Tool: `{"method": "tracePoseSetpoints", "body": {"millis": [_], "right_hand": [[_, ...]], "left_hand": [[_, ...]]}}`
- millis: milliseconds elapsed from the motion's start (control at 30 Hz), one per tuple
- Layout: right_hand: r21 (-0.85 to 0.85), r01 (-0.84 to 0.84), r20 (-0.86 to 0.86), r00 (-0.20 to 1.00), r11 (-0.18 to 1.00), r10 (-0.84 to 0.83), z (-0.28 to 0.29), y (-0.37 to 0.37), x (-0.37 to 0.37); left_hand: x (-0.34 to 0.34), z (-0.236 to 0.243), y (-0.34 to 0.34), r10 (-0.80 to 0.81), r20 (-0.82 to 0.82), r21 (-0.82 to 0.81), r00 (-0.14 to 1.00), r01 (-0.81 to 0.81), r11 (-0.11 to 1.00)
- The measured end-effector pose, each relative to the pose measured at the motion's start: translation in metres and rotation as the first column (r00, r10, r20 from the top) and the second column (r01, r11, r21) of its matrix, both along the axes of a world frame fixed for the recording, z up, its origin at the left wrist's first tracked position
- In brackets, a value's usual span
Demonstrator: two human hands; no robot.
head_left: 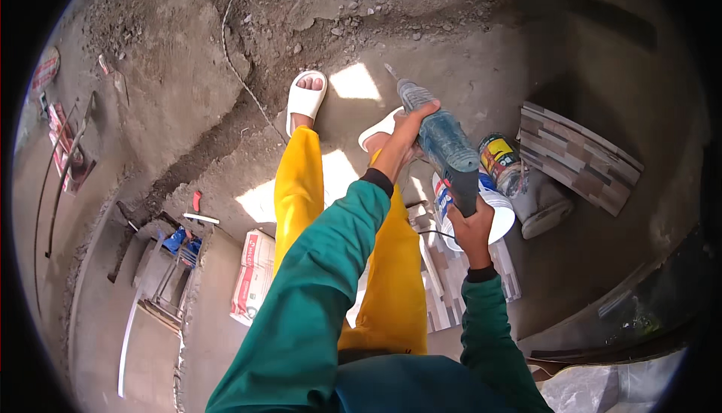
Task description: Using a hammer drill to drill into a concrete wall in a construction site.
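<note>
I hold a dusty blue-grey rotary hammer drill [440, 142] diagonally in front of me, its bit [391, 71] pointing away over the concrete floor. My left hand [414, 124] is closed round the front of the drill's body, and my right hand [470, 229] grips its rear handle, with a black cord trailing below. Behind the right hand is a white bucket [500, 217]. A yellow-labelled can [498, 156] lies to the drill's right. My feet in white slides [307, 101] stand apart on the floor, the right one partly behind my left arm and the drill.
A rough broken channel [188, 154] with rubble and a thin line crosses the floor to my left. A bag [252, 270] lies beside my left leg. Wood-look tiles [579, 157] lie at right, more below the bucket. Rods [68, 165] and a stepped recess [154, 278] are at far left.
</note>
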State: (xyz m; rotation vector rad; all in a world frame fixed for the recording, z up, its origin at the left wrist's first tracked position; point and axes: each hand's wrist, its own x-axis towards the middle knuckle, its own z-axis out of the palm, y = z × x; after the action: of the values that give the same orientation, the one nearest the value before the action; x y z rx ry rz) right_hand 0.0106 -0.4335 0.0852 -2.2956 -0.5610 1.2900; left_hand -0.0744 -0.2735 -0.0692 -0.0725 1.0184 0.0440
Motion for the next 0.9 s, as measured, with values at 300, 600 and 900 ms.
{"method": "tracePoseSetpoints", "body": {"millis": [300, 600, 900], "right_hand": [[0.031, -0.147, 0.155, 0.978, 0.989, 0.140, -0.025, 0.011, 0.006], [-0.286, -0.348, 0.231, 0.879, 0.893, 0.416, -0.031, 0.073, 0.021], [-0.254, -0.365, 0.216, 0.881, 0.896, 0.420, -0.030, 0.098, 0.020]], "left_hand": [[0.000, -0.040, -0.018, 0.242, -0.036, -0.019, 0.969, -0.243, 0.970], [0.009, -0.055, -0.003, 0.432, -0.018, -0.172, 0.902, -0.428, 0.887], [0.008, -0.047, 0.023, 0.339, -0.056, -0.219, 0.939, -0.343, 0.914]]}}
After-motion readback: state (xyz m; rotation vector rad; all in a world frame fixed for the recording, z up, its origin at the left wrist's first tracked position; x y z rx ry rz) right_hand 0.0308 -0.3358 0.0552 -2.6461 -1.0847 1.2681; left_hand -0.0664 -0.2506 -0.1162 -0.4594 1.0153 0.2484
